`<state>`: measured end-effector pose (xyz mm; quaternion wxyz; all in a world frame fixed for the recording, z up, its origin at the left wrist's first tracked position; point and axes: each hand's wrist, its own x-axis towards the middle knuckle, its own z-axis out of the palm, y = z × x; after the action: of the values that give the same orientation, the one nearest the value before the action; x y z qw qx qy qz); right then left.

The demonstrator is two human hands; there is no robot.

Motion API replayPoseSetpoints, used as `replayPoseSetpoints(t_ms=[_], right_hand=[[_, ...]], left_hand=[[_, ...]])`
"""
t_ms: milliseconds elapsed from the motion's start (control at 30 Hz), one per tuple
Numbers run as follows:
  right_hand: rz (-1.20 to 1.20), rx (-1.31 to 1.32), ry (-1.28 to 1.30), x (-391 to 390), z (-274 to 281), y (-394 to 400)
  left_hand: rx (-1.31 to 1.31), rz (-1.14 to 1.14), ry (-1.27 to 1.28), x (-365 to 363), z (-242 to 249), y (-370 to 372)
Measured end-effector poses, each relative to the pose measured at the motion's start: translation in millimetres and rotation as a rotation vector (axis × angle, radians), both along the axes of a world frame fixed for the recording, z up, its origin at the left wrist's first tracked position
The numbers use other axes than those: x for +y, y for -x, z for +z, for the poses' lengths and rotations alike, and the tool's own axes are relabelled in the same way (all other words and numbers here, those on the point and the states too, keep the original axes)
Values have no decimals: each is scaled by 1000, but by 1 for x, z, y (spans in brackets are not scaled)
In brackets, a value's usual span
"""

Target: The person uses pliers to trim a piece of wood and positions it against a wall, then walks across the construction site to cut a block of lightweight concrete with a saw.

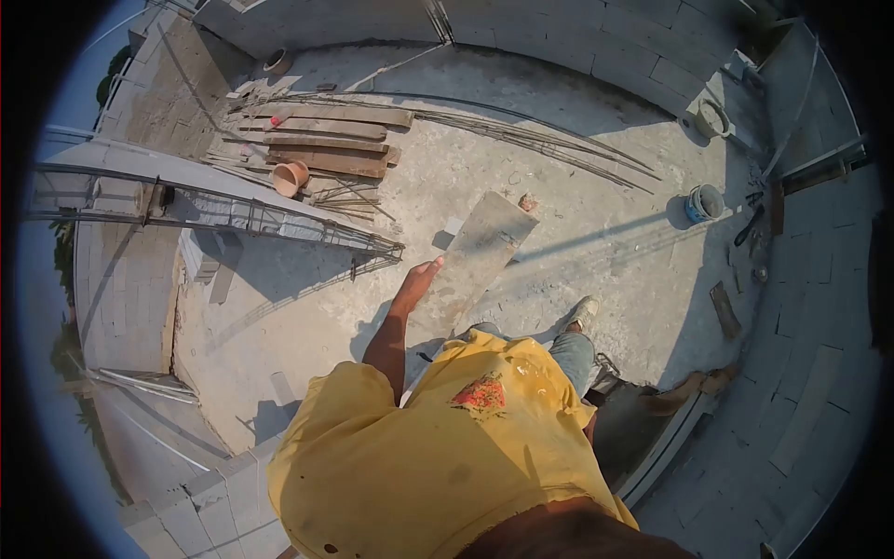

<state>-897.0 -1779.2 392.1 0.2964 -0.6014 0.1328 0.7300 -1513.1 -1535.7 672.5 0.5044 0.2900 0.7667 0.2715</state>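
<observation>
My left hand (426, 272) is closed on the left edge of a long, flat grey board (486, 244). The board slants away from my body over the concrete floor, its far end pointing up and to the right; its near end lies by my legs. What it is made of is hard to tell. A small reddish-brown lump (528, 202) shows just beyond its far corner. My right hand is not visible; the yellow shirt (438, 447) covers that side, with only a sliver of skin at its edge.
Wooden planks (326, 144) and a clay-coloured pot (290, 178) lie ahead to the left, beside long steel bars (521, 135). A rebar cage (270, 219) juts in from the left. At the right stand a bucket (705, 203) and a block wall (810, 307). A dark opening (638, 429) is near my right leg.
</observation>
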Motion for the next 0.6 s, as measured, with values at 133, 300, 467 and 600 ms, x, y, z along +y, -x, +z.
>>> replayPoseSetpoints(t_ms=[133, 300, 467, 600], right_hand=[[106, -26, -194, 155, 36, -99], [577, -642, -326, 340, 168, -159], [724, -742, -367, 510, 182, -201], [637, -727, -481, 590, 190, -179]], left_hand=[[52, 67, -21, 4, -8, -50], [-111, 205, 81, 25, 7, -121], [-116, 333, 34, 55, -24, -158], [-176, 401, -133, 96, -60, -161]])
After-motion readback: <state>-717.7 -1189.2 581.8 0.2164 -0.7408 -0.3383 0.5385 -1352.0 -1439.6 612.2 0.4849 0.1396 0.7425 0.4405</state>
